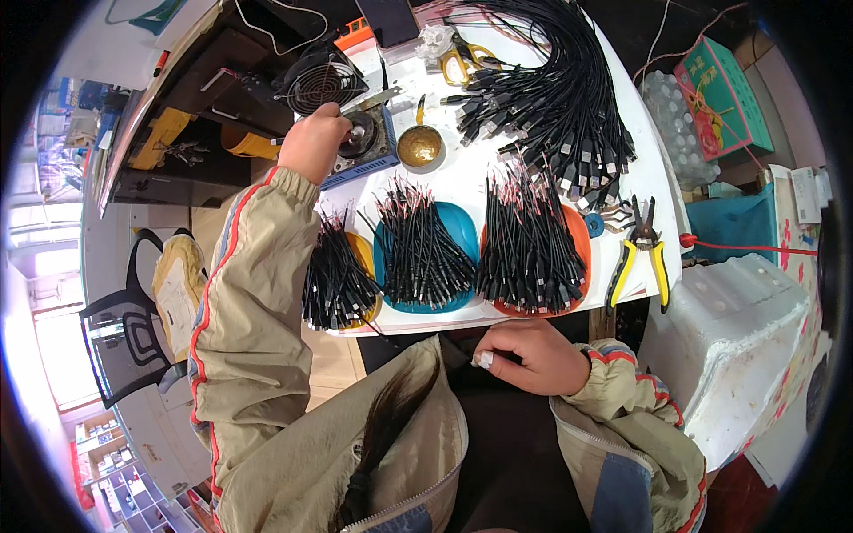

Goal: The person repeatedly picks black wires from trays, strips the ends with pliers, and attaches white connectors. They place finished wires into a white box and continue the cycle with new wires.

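My left hand [315, 144] is closed beside the round dark metal pot [359, 133] of a small blue box-shaped unit [364, 171]. A small tip pokes out on the hand's far left, but what the fingers hold is hidden. My right hand [531, 357] is curled shut below the table's front edge, with something white at a fingertip; its palm is hidden. Between them stand bundles of short black cables with bared reddish wire ends: one in a yellow tray [362, 253], one in a blue tray [458, 233], one in an orange tray [576, 244].
A round tin of amber paste [420, 147] stands right of the unit. Behind lie yellow-handled scissors [458, 67], a fan with a wire guard [322, 86] and a heap of long black cables [569, 98]. Yellow-black wire strippers [641, 253] lie at right, near a white foam box [724, 338].
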Demonstrator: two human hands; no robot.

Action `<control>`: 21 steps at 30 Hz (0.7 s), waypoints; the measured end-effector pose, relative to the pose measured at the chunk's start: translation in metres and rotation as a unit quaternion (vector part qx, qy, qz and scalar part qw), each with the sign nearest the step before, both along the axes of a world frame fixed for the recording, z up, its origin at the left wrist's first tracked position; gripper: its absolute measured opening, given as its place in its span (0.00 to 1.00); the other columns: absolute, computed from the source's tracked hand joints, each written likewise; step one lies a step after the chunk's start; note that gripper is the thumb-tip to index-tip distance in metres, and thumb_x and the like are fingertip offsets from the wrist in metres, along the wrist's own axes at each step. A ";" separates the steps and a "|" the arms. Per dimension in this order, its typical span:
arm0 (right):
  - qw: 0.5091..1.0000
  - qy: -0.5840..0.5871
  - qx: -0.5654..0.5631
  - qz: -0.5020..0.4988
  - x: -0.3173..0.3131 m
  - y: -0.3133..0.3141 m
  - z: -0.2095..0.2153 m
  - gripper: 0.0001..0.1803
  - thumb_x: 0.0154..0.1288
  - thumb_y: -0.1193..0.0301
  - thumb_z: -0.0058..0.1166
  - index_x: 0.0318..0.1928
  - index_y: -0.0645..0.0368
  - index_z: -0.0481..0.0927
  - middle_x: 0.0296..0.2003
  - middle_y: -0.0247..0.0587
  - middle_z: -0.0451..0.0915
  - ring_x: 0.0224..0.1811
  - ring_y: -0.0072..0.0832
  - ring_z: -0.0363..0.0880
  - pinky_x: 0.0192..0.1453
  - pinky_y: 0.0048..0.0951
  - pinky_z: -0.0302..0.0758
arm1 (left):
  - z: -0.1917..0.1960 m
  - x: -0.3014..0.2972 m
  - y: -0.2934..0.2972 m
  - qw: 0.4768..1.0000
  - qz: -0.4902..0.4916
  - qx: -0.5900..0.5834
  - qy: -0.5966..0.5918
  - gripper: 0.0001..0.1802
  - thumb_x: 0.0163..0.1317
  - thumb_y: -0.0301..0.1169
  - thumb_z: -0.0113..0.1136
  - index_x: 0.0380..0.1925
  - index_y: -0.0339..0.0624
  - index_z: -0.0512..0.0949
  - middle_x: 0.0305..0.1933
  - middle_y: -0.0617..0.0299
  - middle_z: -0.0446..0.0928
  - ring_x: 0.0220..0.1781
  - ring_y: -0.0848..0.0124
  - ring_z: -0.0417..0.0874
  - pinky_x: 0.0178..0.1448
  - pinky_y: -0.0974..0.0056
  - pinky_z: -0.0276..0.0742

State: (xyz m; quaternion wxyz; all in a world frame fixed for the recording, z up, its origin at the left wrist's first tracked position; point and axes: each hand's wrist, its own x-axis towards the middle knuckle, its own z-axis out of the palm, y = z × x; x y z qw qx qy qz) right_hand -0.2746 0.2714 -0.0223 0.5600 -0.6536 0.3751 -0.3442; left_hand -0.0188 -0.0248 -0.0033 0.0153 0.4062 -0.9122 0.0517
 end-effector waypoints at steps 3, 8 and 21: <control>1.000 0.008 0.010 0.009 0.000 0.000 -0.001 0.07 0.65 0.70 0.54 0.35 0.62 0.77 0.27 0.42 0.76 0.28 0.36 0.76 0.35 0.33 0.71 | -0.001 -0.003 0.000 0.999 0.001 -0.015 -0.043 0.06 0.54 0.26 0.59 0.30 0.37 0.81 0.33 0.53 0.73 0.36 0.52 0.79 0.40 0.53 0.74; 0.999 0.025 0.006 0.025 0.000 -0.001 0.000 0.07 0.65 0.70 0.53 0.36 0.61 0.78 0.30 0.41 0.79 0.31 0.36 0.78 0.37 0.32 0.73 | -0.002 -0.008 0.003 0.998 -0.001 -0.025 -0.056 0.05 0.52 0.25 0.57 0.28 0.37 0.80 0.33 0.53 0.73 0.36 0.52 0.80 0.40 0.53 0.76; 0.998 0.016 -0.005 -0.063 0.019 0.021 0.022 0.08 0.66 0.74 0.50 0.43 0.64 0.76 0.39 0.44 0.79 0.38 0.29 0.80 0.45 0.28 0.75 | 0.079 -0.009 0.160 0.861 0.017 0.066 0.504 0.04 0.55 0.21 0.64 0.31 0.32 0.81 0.31 0.57 0.78 0.30 0.71 0.78 0.35 0.70 0.73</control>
